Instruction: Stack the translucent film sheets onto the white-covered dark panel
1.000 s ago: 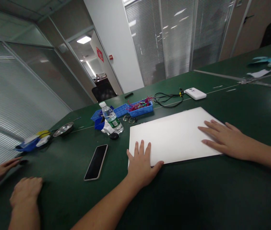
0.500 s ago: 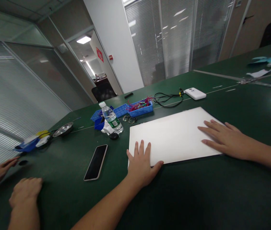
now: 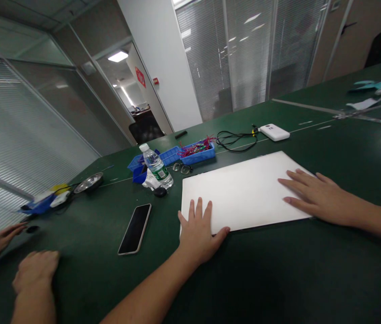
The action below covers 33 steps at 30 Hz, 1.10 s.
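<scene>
A flat white board (image 3: 244, 193) with a thin dark edge lies in front of me on the dark green table (image 3: 264, 274). My left hand (image 3: 199, 231) rests flat on its near left corner, fingers spread, thumb along the near edge. On the right end of the board lies my right hand (image 3: 315, 195), palm down with its fingers apart. Neither hand holds anything. Left of my left hand is a smartphone (image 3: 135, 229) with a dark screen and a pale case.
Beyond the phone stand a water bottle (image 3: 158, 166), a black computer mouse (image 3: 160, 192), glasses (image 3: 186, 169) and a blue basket of wires (image 3: 197, 153). A white power bank (image 3: 274, 132) with a black cable lies behind the board. Another person's hands (image 3: 37, 270) are at the left.
</scene>
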{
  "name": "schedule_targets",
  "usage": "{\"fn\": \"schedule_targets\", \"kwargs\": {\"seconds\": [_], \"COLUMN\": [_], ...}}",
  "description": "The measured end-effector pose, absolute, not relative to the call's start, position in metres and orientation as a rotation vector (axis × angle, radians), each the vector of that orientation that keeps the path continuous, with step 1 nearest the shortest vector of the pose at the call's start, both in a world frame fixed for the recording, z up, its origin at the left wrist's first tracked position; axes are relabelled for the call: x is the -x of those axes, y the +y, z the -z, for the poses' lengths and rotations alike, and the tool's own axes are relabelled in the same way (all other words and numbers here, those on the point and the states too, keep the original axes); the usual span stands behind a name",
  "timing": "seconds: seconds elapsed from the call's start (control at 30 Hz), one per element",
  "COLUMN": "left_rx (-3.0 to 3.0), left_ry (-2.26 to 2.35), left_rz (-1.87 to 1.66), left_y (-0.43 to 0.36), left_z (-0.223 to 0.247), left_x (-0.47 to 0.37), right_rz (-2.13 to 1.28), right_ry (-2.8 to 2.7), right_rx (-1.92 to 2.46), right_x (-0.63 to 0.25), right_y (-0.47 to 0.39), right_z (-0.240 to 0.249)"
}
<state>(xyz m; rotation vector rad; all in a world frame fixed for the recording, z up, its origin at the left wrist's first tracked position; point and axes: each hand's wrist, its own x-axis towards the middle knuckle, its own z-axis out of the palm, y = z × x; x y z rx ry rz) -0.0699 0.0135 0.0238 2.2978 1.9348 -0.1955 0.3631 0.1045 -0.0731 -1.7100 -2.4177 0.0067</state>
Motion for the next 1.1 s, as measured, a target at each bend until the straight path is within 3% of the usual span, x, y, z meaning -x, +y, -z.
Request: {"fn": "schedule_targets", "kwargs": {"seconds": [1.1], "left_rx": [-2.297], "left_ry": [1.934], "left_rz": [0.172], "left_y": [0.0132], "left_z": [-0.0239], "left_x": [0.0698], "right_rz": [0.002], "right_ry": [-2.414], "right_rx": [1.685], "right_x": [-0.3623], "right_y": [0.1031], "right_z": [0.0707]}}
